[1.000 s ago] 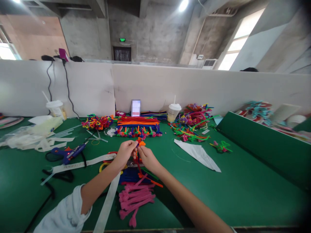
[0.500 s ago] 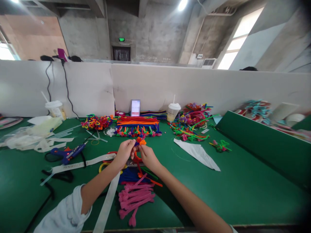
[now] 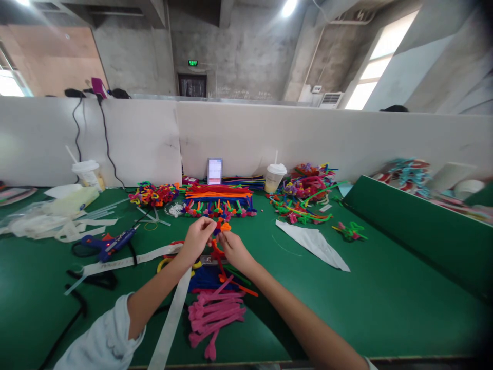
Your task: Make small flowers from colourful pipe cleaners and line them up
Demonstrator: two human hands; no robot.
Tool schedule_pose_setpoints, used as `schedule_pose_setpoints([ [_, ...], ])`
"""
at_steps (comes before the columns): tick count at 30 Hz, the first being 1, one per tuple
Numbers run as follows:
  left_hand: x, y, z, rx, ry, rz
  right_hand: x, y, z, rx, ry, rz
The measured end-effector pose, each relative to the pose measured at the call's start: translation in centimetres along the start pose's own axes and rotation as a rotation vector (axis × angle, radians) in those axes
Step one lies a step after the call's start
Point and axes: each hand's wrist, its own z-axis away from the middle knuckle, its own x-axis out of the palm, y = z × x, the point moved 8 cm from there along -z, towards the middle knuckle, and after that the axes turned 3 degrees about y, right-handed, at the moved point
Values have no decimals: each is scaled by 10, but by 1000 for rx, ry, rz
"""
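Note:
Both hands meet over the middle of the green table, working on a small pipe-cleaner piece [image 3: 225, 226] in orange, red and dark blue. My left hand [image 3: 199, 237] is closed, pinching its left side with thumb and fingertips. My right hand [image 3: 235, 250] is closed on its right side, just below the orange loop. An orange-red strand [image 3: 217, 250] shows below the fingers; whether it joins the piece I cannot tell. Beneath the hands lie yellow-handled scissors [image 3: 163, 264], partly hidden, and dark blue pipe cleaners [image 3: 206, 280]. Closer to me is a stack of pink pipe-cleaner stems [image 3: 216, 314].
A blue glue gun [image 3: 110, 244] and a white strip [image 3: 148, 255] lie left. Red and orange pipe cleaners [image 3: 217, 191] sit behind the hands, near a phone [image 3: 214, 171] and a lidded cup [image 3: 275, 178]. White paper [image 3: 310, 241] and a green divider [image 3: 404, 231] are right.
My left hand has shifted slightly, its fingers bending over the top of the pipe-cleaner piece. My right hand keeps nearly the same place. The things on the table look unmoved.

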Motion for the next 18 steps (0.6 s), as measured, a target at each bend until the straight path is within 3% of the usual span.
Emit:
schedule_pose_setpoints([
  [7, 3, -5, 1, -62, -37, 3, 6, -7, 2, -19, -97, 6],
  [18, 5, -3, 4, -29, -24, -44, 5, -7, 3, -12, -94, 40],
])
